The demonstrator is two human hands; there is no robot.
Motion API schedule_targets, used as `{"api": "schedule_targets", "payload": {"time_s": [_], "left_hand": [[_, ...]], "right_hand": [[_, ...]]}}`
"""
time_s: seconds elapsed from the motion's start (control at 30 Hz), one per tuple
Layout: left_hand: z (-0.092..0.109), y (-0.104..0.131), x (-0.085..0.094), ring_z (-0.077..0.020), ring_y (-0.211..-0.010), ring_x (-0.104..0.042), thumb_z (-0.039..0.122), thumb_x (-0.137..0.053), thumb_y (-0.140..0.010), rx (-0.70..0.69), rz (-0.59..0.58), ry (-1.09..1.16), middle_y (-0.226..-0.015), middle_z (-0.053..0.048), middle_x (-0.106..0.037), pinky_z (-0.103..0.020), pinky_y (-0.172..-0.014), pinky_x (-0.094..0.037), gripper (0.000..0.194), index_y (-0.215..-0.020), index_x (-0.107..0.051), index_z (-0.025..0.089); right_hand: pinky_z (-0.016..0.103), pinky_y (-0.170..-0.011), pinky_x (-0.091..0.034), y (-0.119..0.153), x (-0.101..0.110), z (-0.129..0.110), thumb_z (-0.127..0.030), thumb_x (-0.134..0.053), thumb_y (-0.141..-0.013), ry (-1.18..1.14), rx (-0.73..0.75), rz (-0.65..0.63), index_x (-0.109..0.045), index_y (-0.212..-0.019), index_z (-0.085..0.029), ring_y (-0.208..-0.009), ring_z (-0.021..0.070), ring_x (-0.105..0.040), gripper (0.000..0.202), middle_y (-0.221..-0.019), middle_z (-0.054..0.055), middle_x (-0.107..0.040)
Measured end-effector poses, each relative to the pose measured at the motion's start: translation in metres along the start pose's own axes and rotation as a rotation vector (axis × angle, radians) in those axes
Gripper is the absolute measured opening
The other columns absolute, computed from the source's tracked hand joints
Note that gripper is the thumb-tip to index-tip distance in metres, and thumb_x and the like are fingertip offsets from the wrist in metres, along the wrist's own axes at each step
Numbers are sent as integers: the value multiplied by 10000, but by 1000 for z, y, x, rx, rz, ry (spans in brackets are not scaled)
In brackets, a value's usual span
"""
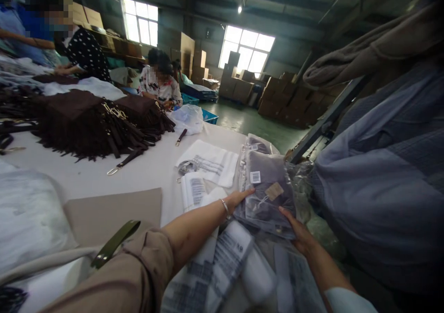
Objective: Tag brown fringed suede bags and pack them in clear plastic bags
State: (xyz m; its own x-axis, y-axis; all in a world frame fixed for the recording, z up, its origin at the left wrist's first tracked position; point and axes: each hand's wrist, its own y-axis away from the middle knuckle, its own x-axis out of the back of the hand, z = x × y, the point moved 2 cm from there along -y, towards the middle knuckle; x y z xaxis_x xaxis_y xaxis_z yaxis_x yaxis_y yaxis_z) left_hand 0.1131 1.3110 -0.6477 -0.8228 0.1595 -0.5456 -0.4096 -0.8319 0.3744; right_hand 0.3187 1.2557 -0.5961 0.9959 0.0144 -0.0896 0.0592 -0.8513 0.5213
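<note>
A folded grey cloth item in a clear plastic bag (262,165) lies at the table's right edge, bearing a white barcode label (255,177) and a tan hang tag (274,191). More such bags are stacked under and behind it. My left hand (240,199), a bracelet at its wrist, grips the bag's near left side. On the lower right edge, my right hand (296,227) holds the same bag with one digit on top. The fingers beneath are hidden. Just below lie printed white plastic bags (231,253), partly covered by my left arm.
A large heap of dark brown strapped pieces with gold clasps (79,118) covers the table's far left. A roll of clear tape (187,167) lies on a white printed sheet (211,160). Grey cloth (374,165) hangs close on the right. Several people work beyond the table.
</note>
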Motion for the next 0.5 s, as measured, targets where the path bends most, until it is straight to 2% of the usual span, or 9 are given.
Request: {"api": "schedule_targets", "payload": {"time_s": [0.17, 0.3, 0.4, 0.5], "left_hand": [[-4, 32, -15, -268, -769, -680, 556, -738, -639, -102, -69, 145, -854, -126, -709, -420, -724, -560, 579, -990, -626, 110], [15, 71, -37, -244, -799, -676, 509, -720, -692, -233, -128, 240, -922, -112, -706, -413, -788, -541, 547, -1081, -604, 142], [40, 117, -50, -258, -838, -674, 463, -724, -712, -333, -202, 314, -977, -135, -696, -418, -821, -527, 547, -1127, -587, 133], [61, 183, -54, -284, -890, -667, 460, -713, -729, -410, -233, 369, -1003, -151, -690, -432, -847, -516, 563, -1161, -570, 128]], "right_hand": [[337, -748, -561, 36, -4, -28, -411, -749, -660, 91, 169, 118, -662, -976, -192, -792, 249, -692, 394, -842, 68, -728], [341, -774, -556, 79, -13, -62, -418, -755, -664, 207, 308, 136, -618, -1087, -194, -836, 249, -685, 498, -930, 70, -721], [346, -777, -553, 121, -35, -91, -435, -742, -677, 277, 362, 106, -590, -1133, -191, -874, 260, -677, 538, -995, 80, -709], [361, -797, -545, 171, -75, -113, -464, -724, -681, 367, 389, 54, -577, -1140, -183, -899, 272, -670, 558, -1020, 80, -704]]}}
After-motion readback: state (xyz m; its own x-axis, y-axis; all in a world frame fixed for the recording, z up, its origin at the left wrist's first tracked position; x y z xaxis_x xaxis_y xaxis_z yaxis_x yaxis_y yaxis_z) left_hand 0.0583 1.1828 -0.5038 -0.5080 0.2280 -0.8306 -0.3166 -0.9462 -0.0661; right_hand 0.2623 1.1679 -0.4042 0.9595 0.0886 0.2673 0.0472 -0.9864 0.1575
